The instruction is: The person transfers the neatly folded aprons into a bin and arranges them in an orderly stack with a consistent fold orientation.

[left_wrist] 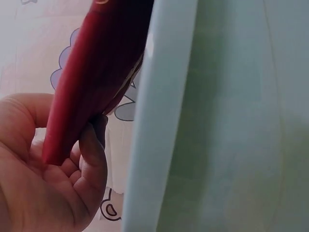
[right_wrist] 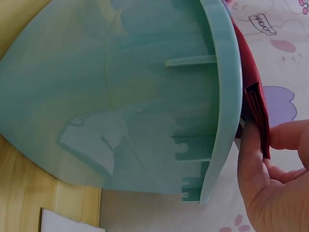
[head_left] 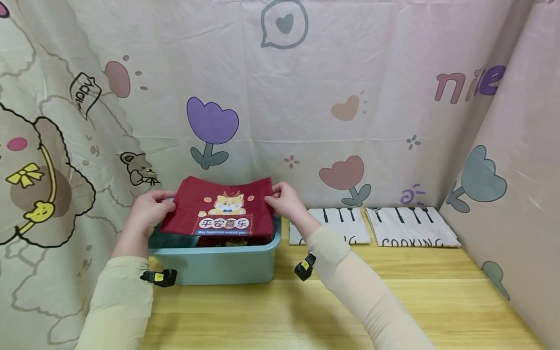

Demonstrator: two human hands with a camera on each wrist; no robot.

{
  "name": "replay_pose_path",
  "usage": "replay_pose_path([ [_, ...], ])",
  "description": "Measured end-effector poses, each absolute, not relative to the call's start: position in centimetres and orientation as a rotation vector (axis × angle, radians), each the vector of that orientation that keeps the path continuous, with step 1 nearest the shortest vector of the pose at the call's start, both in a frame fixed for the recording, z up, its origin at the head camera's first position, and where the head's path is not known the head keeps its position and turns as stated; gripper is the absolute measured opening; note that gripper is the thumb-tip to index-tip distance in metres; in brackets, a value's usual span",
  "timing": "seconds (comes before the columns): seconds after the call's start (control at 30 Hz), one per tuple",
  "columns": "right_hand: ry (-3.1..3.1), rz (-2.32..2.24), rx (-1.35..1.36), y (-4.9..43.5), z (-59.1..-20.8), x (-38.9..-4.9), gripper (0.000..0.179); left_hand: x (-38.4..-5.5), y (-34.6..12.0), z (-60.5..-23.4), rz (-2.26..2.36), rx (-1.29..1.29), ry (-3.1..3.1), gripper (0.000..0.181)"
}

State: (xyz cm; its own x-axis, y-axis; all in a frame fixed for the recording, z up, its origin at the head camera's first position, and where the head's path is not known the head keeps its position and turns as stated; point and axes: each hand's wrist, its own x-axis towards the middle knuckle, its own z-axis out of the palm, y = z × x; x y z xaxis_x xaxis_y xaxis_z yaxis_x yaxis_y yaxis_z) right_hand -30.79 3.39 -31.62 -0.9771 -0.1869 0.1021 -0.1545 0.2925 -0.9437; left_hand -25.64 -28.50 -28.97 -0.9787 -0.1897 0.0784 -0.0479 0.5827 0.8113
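Observation:
A folded dark-red cloth (head_left: 227, 206) with a cartoon animal and white lettering is held above a light-blue plastic bin (head_left: 223, 266). My left hand (head_left: 150, 209) pinches its left edge, and my right hand (head_left: 286, 198) pinches the right edge. In the left wrist view the cloth (left_wrist: 89, 72) passes between thumb and fingers, beside the bin's rim (left_wrist: 159, 116). The right wrist view shows several layers of cloth (right_wrist: 256, 104) gripped by the right hand (right_wrist: 275, 169), just past the rim. More dark-red printed fabric (head_left: 236, 241) shows inside the bin, under the held cloth.
Two folded white cloths with utensil prints and "COOKING" lettering, one nearer (head_left: 330, 226) and one farther right (head_left: 411, 227), lie right of the bin on the wooden table (head_left: 350, 296). Printed curtains (head_left: 280, 97) enclose the table's back and sides.

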Motion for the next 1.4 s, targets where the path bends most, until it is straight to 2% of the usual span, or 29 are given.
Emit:
replay_pose_path([
  [0.7, 2.570, -1.661, -0.366, 2.7, -31.8, -31.1, 0.019, -26.2, -29.0, -29.0, -1.172, 0.199, -2.785, 0.047],
  [0.9, 2.673, -1.550, -0.395, 3.0, -31.6, -30.7, 0.027, -25.8, -29.1, -28.8, -1.062, 0.128, -2.863, 0.044],
  [1.07, 2.905, -1.384, -0.461, 4.0, -31.2, -30.3, 0.034, -25.0, -29.3, -28.2, -0.843, 0.079, -2.948, 0.045],
  [1.4, 2.968, -1.336, -0.733, 6.7, -30.6, -29.4, 0.028, -23.8, -28.5, -28.4, -0.726, -0.046, -2.895, 0.044],
])
